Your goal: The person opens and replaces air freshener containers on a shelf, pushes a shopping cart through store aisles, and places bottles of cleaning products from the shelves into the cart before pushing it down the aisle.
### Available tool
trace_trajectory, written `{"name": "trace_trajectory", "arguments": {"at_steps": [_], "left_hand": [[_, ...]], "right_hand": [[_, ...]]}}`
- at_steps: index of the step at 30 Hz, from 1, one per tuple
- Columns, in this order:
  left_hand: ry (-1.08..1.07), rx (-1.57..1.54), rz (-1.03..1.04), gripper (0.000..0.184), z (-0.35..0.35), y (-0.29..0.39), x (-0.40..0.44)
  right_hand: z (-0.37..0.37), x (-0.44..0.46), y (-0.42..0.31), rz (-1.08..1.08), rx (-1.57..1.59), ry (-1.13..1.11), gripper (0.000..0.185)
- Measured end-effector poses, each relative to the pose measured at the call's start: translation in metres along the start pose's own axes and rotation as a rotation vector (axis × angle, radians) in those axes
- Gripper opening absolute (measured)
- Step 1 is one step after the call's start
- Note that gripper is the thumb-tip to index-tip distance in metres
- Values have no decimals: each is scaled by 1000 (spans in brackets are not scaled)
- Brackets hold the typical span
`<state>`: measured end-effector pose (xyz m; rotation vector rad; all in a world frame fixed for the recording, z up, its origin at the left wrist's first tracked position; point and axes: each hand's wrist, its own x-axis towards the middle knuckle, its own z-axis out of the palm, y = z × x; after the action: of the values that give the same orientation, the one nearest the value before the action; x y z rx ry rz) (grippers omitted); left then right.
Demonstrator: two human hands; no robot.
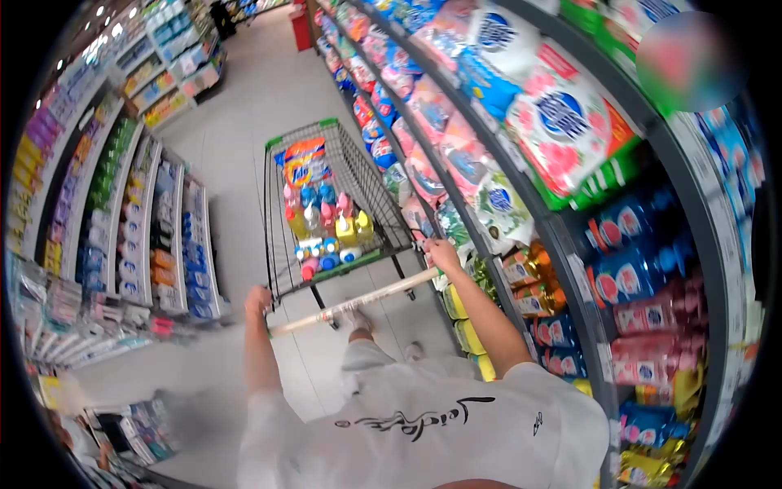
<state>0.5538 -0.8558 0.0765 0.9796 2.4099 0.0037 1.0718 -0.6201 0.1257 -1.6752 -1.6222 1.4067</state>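
Observation:
A wire shopping cart (324, 123) with green edging stands in the aisle before me, its pale handle bar (358, 306) crossing in front of my body. At the bar's left end, my left hand (258, 300) is closed on the cart's corner. My right hand (442, 256) is closed on the cart's right rear corner, close to the shelf. Inside the basket lie an orange and blue Tide detergent bag (305, 167), several yellow bottles (353, 231) and other bottles with blue and pink caps. Both hands' fingers are only partly visible.
Close on the right rises a shelf with detergent bags (562, 122) and blue bottles (631, 281). Shelves of bottles (130, 236) line the left. The grey tiled floor (244, 90) runs ahead to a red object (301, 29). Another person is partly visible at lower left.

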Motion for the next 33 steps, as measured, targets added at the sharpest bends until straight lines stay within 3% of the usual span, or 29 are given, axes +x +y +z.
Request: {"name": "trace_trajectory", "arguments": {"at_steps": [8, 11, 15, 20, 33], "left_hand": [[-65, -91, -62, 30, -71, 38, 94], [90, -105, -70, 31, -110, 59, 106], [100, -60, -47, 32, -126, 75, 162], [133, 15, -36, 31, -145, 113, 215], [52, 66, 30, 29, -204, 158, 388]], "right_hand": [[39, 80, -35, 60, 143, -34, 41], [54, 110, -53, 79, 145, -17, 42], [66, 159, -63, 62, 175, 37, 41], [73, 211, -79, 149, 87, 149, 41], [104, 366, -176, 78, -104, 279, 45]]}}
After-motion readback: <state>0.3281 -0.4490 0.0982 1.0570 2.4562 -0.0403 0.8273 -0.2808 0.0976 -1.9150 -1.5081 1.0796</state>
